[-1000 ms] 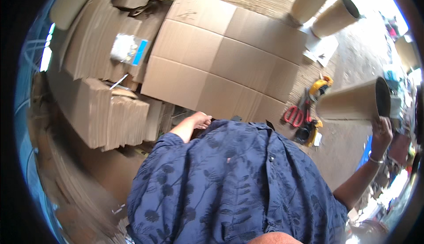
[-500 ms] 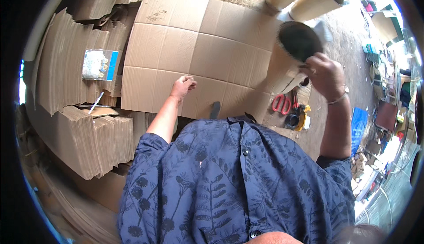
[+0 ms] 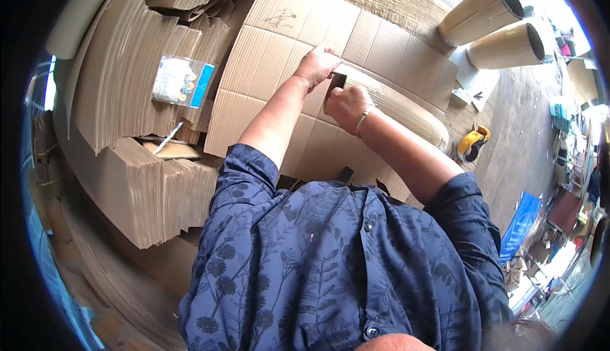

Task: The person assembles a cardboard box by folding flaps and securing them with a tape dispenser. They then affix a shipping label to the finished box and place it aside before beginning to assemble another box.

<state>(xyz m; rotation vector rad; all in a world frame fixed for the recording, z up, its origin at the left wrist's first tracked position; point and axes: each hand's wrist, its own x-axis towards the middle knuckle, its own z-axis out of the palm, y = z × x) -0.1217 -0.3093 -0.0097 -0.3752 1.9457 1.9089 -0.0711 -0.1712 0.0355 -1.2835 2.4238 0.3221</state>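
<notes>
A tan, open-ended cylinder (image 3: 403, 102) with a dark inside lies on its side over a creased flat cardboard sheet (image 3: 254, 68). Its open end faces left, between my hands. My left hand (image 3: 318, 68) is closed at the far edge of that end, fingers pinched at the rim. My right hand (image 3: 349, 108) grips the near side of the same rim, thumb side toward the opening. The right forearm crosses in front of the cylinder's near side and hides part of it.
Two more tan cylinders (image 3: 480, 13) stand at the far right. A yellow tape dispenser (image 3: 475, 142) lies beyond my right arm. Stacks of folded cardboard (image 3: 121, 74) rise on the left, with a clear plastic packet (image 3: 183, 81) and a pen (image 3: 168, 137) on them.
The cylinder has come from the right onto the middle of the sheet and now lies on its side. My left hand has moved up to its rim. The red-handled scissors no longer show.
</notes>
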